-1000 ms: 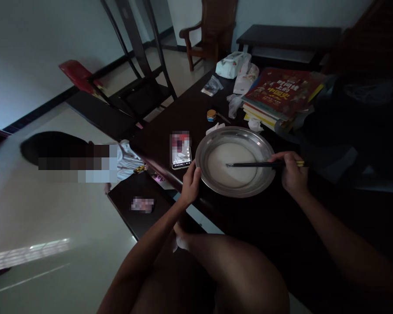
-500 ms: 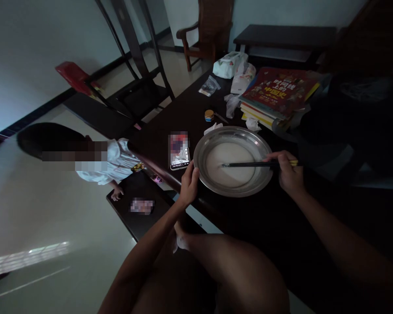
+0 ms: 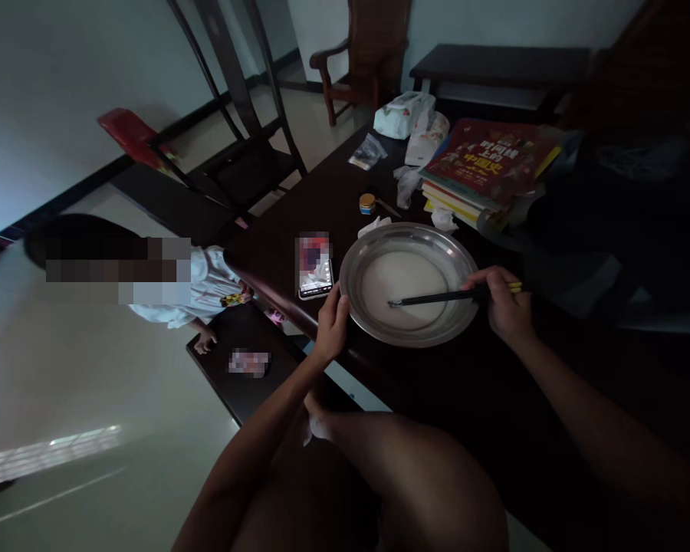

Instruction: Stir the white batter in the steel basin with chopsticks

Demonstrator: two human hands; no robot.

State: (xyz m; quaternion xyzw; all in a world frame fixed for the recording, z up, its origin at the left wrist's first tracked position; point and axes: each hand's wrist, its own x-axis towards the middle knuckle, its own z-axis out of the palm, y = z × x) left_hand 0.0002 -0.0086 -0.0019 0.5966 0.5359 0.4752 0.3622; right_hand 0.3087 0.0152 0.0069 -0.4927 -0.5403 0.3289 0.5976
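A second person in a white top [image 3: 198,287] stood low beside the bench's left corner, well apart from the left hand. Just left of that hand lay a lit smartphone [image 3: 315,268] on the dark wooden bench [image 3: 333,207]. The left hand [image 3: 332,326] had its grip closed over the near-left rim of the wide, shallow, round metal pan [image 3: 407,282], thumb on the rim's upper side, the other fingers curled around the edge. The pan sat flat on the bench between the two hands and held a pale, milky layer [image 3: 402,285] across its bottom. Beyond the pan, away from both grips, stood a small round yellow-lidded tin [image 3: 369,203], some crumpled white wrappers [image 3: 414,138] and a stack of books with a red cover on top [image 3: 488,165]. The right hand [image 3: 503,303] was at the pan's right rim, its grip pinched shut around a pair of long dark chopsticks [image 3: 437,297]. These reached leftward from the grip, their tips resting in the pale layer near the pan's middle.
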